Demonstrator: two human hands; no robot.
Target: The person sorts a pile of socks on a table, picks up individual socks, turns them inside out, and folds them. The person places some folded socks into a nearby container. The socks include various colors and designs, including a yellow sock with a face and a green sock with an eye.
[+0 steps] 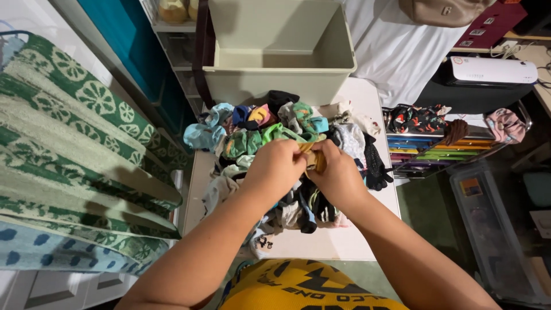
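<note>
Head view, both hands (307, 166) gripping tan sock (313, 156), upright

Both forearms bare, angled in from the lower corners and converging over the sock pile (287, 149). Left hand (274, 167) fisted, knuckles up, fingers curled tight on a tan sock (314, 158). Right hand (338, 175) mirrors it, just beside the left, thumb side inward, pinching the same sock. Wrists roughly level, above the pile's centre, slightly flexed. Elbows spread wide, near the torso.
</note>
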